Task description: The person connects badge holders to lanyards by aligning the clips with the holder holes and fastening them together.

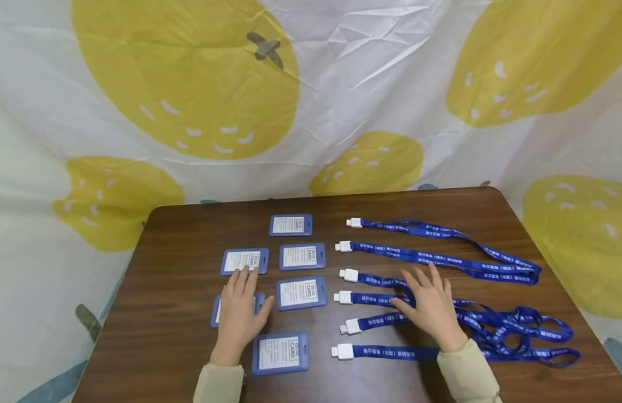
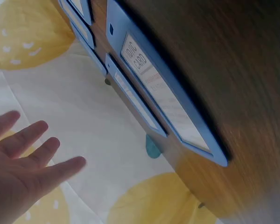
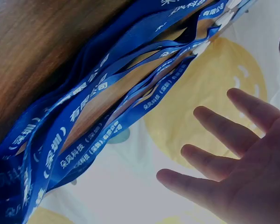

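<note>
My left hand (image 1: 237,309) hovers over the left column of blue ID card holders, fingers spread and holding nothing. Its fingertips overlap the lower edge of one card holder (image 1: 235,260), and the hand partly hides another card holder (image 1: 216,313). Below the thumb lies a third card holder (image 1: 280,354). In the left wrist view the fingers stand apart from the blue frames. My right hand (image 1: 434,307), also spread and without a grip, is above the middle blue lanyards (image 1: 376,299), covering part of their straps. The right wrist view shows a gap between its fingers and the lanyards (image 3: 116,79).
More card holders (image 1: 302,293) form a column at the table's centre. Lanyards with white plastic clips (image 1: 345,351) lie in rows on the right, the nearer straps tangled in loops (image 1: 527,324). Behind the brown table (image 1: 154,291) hangs a lemon-print cloth (image 1: 341,101).
</note>
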`<action>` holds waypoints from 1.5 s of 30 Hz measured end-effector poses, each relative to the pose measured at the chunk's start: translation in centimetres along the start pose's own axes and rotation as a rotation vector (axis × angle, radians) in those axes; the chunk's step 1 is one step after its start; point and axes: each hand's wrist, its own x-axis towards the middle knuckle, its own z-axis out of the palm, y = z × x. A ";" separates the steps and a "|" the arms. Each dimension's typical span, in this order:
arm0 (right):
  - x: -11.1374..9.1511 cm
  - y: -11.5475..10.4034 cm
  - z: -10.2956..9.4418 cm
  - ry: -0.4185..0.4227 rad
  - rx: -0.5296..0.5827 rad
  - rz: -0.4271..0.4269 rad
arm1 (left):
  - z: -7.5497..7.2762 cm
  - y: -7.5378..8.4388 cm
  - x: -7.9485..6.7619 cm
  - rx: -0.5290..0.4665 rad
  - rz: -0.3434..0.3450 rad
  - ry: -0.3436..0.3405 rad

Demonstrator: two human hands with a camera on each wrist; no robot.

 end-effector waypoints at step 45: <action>12.9 -1.2 1.7 -0.011 0.084 -0.132 | 3.6 -3.0 11.7 -0.210 -0.129 -0.271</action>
